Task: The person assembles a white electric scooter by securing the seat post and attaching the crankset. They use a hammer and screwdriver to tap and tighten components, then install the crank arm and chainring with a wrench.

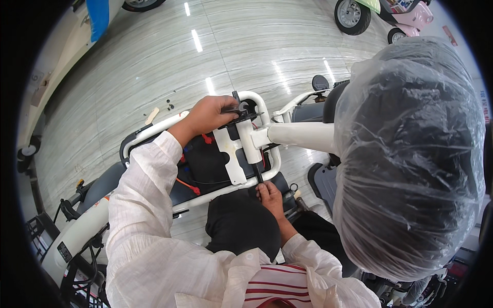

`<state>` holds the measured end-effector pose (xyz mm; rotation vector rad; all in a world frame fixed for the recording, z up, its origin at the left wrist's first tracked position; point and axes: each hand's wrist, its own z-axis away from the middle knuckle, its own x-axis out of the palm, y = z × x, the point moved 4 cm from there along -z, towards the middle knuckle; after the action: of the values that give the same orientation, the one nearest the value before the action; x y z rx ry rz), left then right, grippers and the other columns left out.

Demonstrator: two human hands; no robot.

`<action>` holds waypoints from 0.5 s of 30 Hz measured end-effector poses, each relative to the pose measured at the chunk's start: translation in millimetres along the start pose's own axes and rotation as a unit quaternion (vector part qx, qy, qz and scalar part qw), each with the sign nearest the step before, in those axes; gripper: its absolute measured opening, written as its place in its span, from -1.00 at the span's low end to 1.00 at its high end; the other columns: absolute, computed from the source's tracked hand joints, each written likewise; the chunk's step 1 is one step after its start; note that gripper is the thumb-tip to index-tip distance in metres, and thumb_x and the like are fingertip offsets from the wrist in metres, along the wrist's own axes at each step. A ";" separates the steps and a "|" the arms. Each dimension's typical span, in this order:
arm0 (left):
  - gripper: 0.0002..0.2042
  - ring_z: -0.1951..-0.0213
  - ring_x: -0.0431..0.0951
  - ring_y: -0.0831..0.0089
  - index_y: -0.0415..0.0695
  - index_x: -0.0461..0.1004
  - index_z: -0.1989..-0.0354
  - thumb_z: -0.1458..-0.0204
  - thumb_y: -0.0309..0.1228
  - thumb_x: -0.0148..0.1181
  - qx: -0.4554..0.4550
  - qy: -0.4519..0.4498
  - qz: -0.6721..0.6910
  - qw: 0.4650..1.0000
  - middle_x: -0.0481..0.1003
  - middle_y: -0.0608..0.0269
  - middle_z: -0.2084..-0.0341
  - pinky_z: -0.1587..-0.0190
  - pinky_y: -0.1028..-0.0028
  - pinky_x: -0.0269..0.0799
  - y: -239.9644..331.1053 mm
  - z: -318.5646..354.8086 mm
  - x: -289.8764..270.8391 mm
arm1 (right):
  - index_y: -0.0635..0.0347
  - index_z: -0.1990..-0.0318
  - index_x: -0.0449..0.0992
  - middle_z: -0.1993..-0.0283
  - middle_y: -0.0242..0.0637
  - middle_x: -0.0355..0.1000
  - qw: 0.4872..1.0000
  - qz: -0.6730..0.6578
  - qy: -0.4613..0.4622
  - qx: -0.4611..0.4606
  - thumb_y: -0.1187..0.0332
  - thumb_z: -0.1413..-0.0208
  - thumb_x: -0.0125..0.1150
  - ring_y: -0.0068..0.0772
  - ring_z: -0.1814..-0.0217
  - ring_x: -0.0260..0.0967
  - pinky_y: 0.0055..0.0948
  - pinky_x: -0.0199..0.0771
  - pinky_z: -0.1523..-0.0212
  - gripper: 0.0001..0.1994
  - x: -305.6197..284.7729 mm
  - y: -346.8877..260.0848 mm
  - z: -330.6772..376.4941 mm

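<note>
Plastic-wrapped dark seat [411, 154] on a glossy white frame [246, 138]

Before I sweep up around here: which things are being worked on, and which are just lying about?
In hand:
- left hand on the black bracket atop the white tubular metal frame
- right hand at the black rod at the frame's near rail
- red and black wires inside the frame

Lying about:
- small dark screws on the pale striped floor
- pale flat stick
- pink scooter
</note>
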<state>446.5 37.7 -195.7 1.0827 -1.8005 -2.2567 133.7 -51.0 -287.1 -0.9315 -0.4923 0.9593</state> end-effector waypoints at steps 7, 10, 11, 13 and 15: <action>-0.69 0.32 0.60 0.22 -0.09 0.54 0.07 0.03 -0.39 0.28 0.011 -0.025 -0.037 0.999 0.60 0.12 0.35 0.24 0.38 0.46 7.2 -7.2 2.6 | 0.17 0.32 0.45 0.49 -0.54 0.30 1.000 -0.005 0.000 0.008 0.28 -0.32 0.03 -0.74 0.47 0.15 -0.66 0.18 0.44 -0.80 -2.0 1.8 -0.2; -0.68 0.31 0.60 0.20 -0.08 0.55 0.04 0.03 -0.39 0.28 0.001 -0.029 -0.055 0.998 0.61 0.12 0.33 0.22 0.39 0.47 9.4 -8.4 1.3 | 0.17 0.32 0.45 0.49 -0.53 0.30 1.000 0.002 -0.003 0.000 0.27 -0.32 0.04 -0.74 0.47 0.15 -0.66 0.19 0.44 -0.79 -2.6 3.2 -1.2; -0.67 0.31 0.60 0.21 -0.07 0.55 0.04 0.03 -0.39 0.28 0.003 -0.022 -0.045 0.999 0.61 0.12 0.33 0.22 0.39 0.47 8.6 -7.5 0.8 | 0.17 0.32 0.45 0.49 -0.53 0.30 1.000 0.003 -0.003 -0.002 0.27 -0.32 0.04 -0.74 0.47 0.15 -0.66 0.19 0.44 -0.79 -1.9 2.3 -0.9; -0.69 0.31 0.60 0.21 -0.08 0.55 0.06 0.03 -0.39 0.28 0.005 -0.021 -0.028 0.999 0.60 0.12 0.33 0.21 0.38 0.47 10.0 -6.7 -0.1 | 0.17 0.32 0.45 0.50 -0.53 0.30 1.000 0.002 -0.003 -0.003 0.27 -0.32 0.04 -0.74 0.47 0.15 -0.66 0.19 0.44 -0.79 -1.0 1.0 -0.4; -0.72 0.30 0.60 0.22 -0.11 0.55 0.11 0.04 -0.39 0.29 0.005 -0.031 -0.015 0.999 0.60 0.12 0.34 0.21 0.38 0.47 15.3 -5.5 -2.9 | 0.17 0.33 0.45 0.49 -0.53 0.30 1.000 -0.001 -0.005 0.000 0.26 -0.32 0.04 -0.74 0.47 0.15 -0.66 0.19 0.44 -0.79 -0.1 0.0 0.1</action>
<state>446.0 29.6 -181.3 1.0592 -1.8335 -2.3250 133.6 -51.0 -287.1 -0.9256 -0.5013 0.9619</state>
